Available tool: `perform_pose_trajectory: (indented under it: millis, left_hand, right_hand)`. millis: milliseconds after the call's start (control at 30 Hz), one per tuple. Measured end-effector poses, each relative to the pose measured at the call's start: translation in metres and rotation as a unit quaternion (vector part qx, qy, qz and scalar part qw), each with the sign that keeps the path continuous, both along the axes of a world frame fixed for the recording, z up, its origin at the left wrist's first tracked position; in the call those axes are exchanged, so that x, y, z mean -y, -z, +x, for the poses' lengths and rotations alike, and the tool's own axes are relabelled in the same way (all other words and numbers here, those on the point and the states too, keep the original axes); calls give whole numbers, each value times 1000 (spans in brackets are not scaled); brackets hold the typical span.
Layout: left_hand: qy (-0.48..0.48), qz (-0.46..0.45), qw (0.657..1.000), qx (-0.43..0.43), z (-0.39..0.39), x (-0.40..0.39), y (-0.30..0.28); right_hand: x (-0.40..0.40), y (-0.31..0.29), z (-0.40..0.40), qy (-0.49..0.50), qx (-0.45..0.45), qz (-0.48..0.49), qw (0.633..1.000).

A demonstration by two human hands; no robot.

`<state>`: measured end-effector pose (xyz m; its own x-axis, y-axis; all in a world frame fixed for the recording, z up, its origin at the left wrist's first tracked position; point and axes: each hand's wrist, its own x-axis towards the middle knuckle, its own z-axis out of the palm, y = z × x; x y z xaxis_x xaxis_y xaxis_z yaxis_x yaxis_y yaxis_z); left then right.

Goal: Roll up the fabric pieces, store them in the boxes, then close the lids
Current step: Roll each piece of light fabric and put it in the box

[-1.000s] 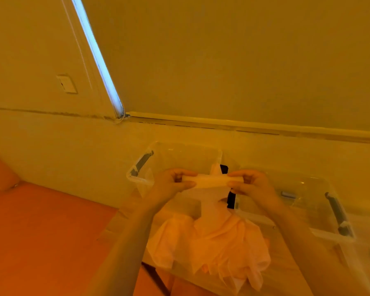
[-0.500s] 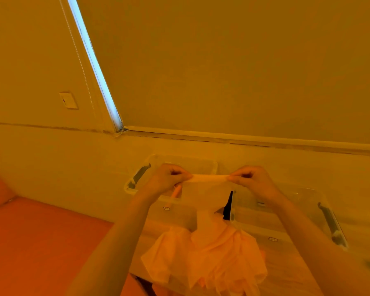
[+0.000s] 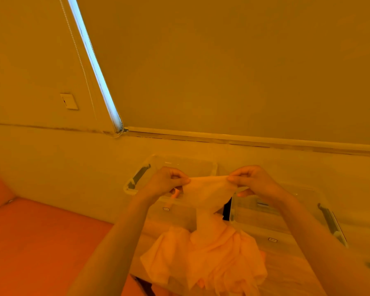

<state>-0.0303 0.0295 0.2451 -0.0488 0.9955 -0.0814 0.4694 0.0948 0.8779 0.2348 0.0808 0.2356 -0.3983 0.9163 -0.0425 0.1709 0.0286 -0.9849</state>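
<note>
A pale fabric piece (image 3: 207,193) is stretched between my hands, above two clear plastic boxes. My left hand (image 3: 167,181) pinches its left top corner and my right hand (image 3: 252,181) pinches its right top corner. The fabric narrows downward and hangs into a crumpled heap of peach fabric pieces (image 3: 203,257) on the table. The left box (image 3: 179,163) stands open behind my left hand, with a dark latch at its left end. The right box (image 3: 308,201) stands open under my right wrist. No lids are visible.
The boxes sit on a light wooden table (image 3: 286,274) pushed against a wall. An orange surface (image 3: 34,242) lies to the left, lower than the table. A drawn roller blind (image 3: 222,71) covers the window above.
The rolled top edge of the fabric has been spread out wider and flatter between my hands, which have moved apart. The view has tilted up slightly.
</note>
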Motion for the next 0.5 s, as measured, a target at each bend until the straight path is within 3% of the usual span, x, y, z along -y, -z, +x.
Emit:
perform_pose_trajectory:
  millis: [500]
  left_hand:
    - [-103,21,973,203,11,-2,49]
  right_hand:
    - [1,25,-12,62,-39,-47,996]
